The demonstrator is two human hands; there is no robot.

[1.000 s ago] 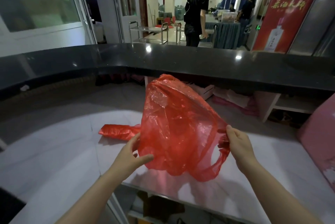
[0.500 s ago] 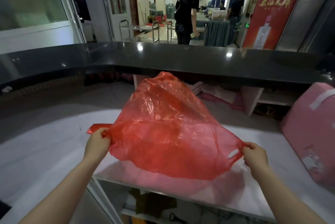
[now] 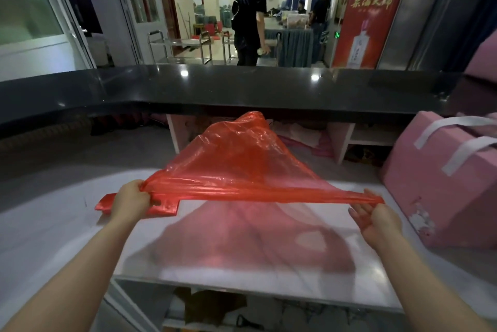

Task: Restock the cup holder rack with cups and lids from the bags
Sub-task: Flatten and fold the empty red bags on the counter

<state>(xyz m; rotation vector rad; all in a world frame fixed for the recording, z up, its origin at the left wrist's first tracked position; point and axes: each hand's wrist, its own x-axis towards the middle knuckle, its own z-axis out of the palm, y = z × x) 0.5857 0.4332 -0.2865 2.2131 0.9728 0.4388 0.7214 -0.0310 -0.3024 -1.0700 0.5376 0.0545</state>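
A thin, see-through red plastic bag (image 3: pixel 236 167) hangs stretched wide above the white counter (image 3: pixel 242 264), its near edge pulled taut into a line. My left hand (image 3: pixel 131 198) grips the bag's left end, with a loose handle strip lying flat on the counter beside it. My right hand (image 3: pixel 373 220) holds the right end, palm turned up, fingers hooked in the stretched plastic. The bag looks empty. No cups, lids or cup holder rack are in view.
A pink box with white straps (image 3: pixel 441 181) stands on the counter at the right. A raised black ledge (image 3: pixel 242 89) runs across behind. Open shelves with clutter lie under it. A person in black (image 3: pixel 248 17) stands beyond, near metal carts.
My hands have moved further apart, pulling the bag from a puffed shape into a flat, taut sheet. The bag has sunk lower toward the counter.
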